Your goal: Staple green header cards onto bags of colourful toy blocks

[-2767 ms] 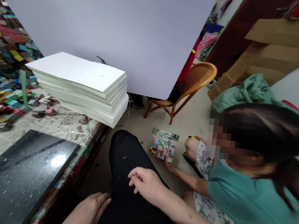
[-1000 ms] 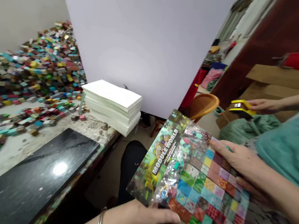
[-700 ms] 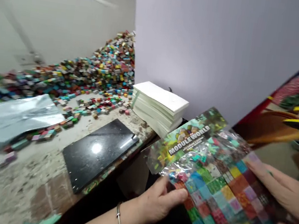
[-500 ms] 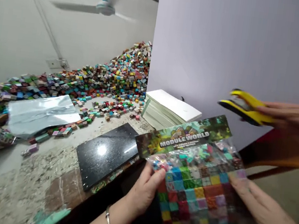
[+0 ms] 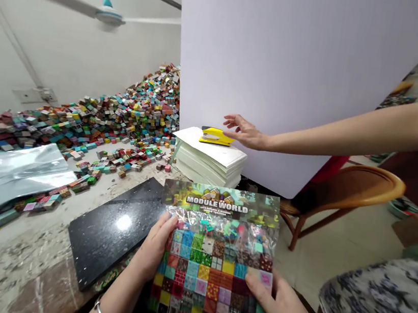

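A clear bag of colourful patterned cubes [image 5: 212, 275], topped by a printed card reading MODULE WORLD [image 5: 222, 203], is held upright in front of me. My left hand [image 5: 154, 247] grips its left edge, thumb on the front, a silver bangle on the wrist. My right hand [image 5: 282, 304] holds the right edge, with its thumb over the cubes. Behind the bag, a yellow stapler [image 5: 216, 136] lies on a stack of white paper [image 5: 208, 159]. Another person's hand [image 5: 248, 133] hovers at the stapler's right end, fingers spread.
On the left, a black slab [image 5: 114, 231] lies on the worn table [image 5: 30, 251]. Behind it are a large heap of small cubes [image 5: 130, 110] and silvery film [image 5: 17, 180]. A wooden chair [image 5: 350, 195] stands right, beside a person's patterned clothing [image 5: 369, 311].
The other person's hand has moved left and set the stapler on the paper stack, releasing it. The bag is now straighter and further left in view. The camera view has shifted right.
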A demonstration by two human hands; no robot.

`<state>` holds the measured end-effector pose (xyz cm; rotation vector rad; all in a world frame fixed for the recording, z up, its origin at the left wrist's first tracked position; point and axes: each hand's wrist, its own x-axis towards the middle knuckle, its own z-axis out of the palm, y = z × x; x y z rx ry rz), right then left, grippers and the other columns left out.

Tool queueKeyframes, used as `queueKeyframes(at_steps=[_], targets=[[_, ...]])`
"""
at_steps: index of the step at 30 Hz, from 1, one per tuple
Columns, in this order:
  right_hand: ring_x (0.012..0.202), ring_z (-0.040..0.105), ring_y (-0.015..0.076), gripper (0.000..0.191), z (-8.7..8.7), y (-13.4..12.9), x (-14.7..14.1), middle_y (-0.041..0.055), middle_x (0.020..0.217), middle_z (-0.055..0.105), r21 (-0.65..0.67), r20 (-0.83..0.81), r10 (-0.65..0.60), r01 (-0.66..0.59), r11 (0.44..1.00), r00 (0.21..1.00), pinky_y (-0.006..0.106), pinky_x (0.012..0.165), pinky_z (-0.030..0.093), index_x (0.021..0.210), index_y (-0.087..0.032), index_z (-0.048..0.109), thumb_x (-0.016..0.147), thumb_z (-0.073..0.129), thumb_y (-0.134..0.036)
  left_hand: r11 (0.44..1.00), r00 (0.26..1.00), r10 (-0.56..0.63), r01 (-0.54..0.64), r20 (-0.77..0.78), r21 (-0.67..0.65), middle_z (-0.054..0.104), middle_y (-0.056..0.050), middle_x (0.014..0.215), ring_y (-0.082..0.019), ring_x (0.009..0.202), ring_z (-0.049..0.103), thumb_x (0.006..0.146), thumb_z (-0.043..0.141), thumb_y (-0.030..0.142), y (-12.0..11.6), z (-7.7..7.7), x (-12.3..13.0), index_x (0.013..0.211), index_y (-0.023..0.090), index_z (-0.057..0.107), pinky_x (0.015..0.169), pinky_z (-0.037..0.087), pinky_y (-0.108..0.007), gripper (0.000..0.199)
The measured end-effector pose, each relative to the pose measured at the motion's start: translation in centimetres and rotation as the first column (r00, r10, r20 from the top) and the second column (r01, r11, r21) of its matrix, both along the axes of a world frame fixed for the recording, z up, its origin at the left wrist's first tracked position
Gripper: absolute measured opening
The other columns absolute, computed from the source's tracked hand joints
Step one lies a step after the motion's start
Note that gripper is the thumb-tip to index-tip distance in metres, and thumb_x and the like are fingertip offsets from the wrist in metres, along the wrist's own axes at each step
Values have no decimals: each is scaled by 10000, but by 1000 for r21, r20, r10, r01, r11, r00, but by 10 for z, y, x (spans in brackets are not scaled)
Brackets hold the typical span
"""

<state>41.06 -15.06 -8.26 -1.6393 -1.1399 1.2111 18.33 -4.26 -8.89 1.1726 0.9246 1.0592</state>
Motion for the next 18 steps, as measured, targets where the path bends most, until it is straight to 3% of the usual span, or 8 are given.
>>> queueKeyframes(at_steps=[3, 6, 11, 18], targets=[[1120, 537, 293, 577, -8, -6, 4, 136, 1202, 592, -33, 9, -24, 25, 999, 1000, 428, 977, 413, 1172, -155, 511, 766, 526, -566, 996, 998, -68, 68, 5, -53, 633, -41, 1010, -225, 956, 554, 862, 459, 448, -1, -8, 3, 983, 156, 591, 867, 405, -324, 342], [1110, 543, 303, 597, -11, -10, 1, 134, 1185, 605, -14, -38, -42, 41, 999, 998, 441, 974, 412, 1174, -148, 526, 756, 528, -574, 991, 997, -54, 59, 50, -121, 637, -63, 1072, -257, 1008, 561, 846, 470, 469, -1, -10, 6, 1030, 151, 598, 879, 420, -354, 388], [1117, 540, 300, 520, -1, -7, -1, 118, 1173, 617, 31, -227, -140, 151, 988, 964, 438, 979, 405, 1150, -176, 563, 773, 549, -534, 982, 993, -30, 50, 112, -182, 627, -84, 1142, -278, 1095, 539, 818, 503, 486, -2, -8, 12, 1060, 137, 610, 931, 409, -380, 438], [1160, 504, 221, 405, 18, 14, 18, 44, 1264, 562, 78, -373, -100, 139, 987, 922, 372, 998, 377, 1186, -255, 537, 868, 445, -488, 967, 989, -45, 80, 144, -242, 637, -105, 1129, -296, 1084, 554, 821, 496, 486, -1, -14, 13, 1075, 125, 604, 949, 404, -425, 455]])
